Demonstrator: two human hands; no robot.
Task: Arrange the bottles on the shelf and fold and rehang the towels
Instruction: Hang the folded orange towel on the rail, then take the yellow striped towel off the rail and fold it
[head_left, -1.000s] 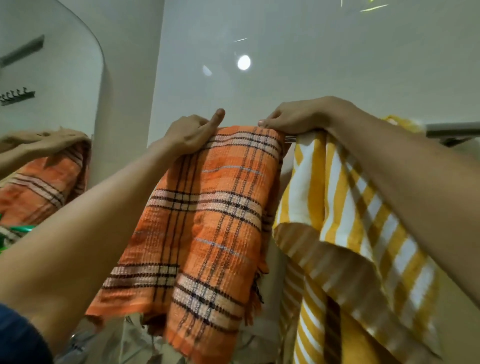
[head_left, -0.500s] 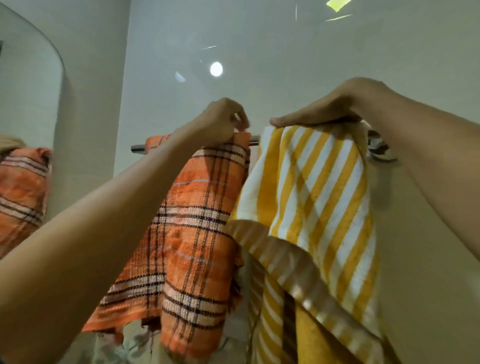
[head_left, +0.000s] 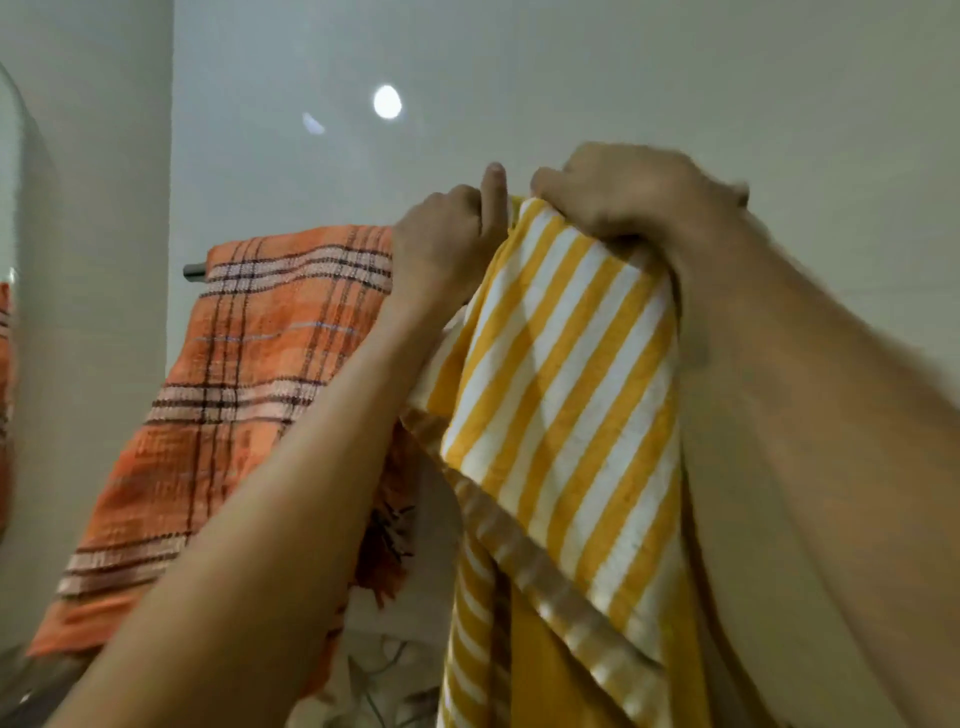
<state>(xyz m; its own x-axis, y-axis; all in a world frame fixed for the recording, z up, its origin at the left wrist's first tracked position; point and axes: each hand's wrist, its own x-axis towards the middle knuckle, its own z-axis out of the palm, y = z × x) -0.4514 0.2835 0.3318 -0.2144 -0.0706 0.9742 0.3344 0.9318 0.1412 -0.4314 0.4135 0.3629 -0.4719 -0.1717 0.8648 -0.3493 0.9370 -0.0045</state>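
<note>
Both hands, left hand (head_left: 447, 244) and right hand (head_left: 623, 197), gripped the yellow striped towel (head_left: 561, 374) at its top, just right of the orange plaid towel (head_left: 270, 364), fingers curled on cloth.

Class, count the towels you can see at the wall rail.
2: an orange plaid cotton towel draped over the rail's left end, and a yellow-and-white striped towel to its right, gripped by both hands. Others may be hidden.

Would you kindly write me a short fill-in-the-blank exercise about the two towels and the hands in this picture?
1. The right hand grips the top of the ____ striped towel.
2. The orange checked towel hangs over a metal ____.
3. The orange towel hangs to the ____ of the striped one.
4. The left hand is at the striped towel's ____ edge.

Missing words: yellow; bar; left; top
</note>
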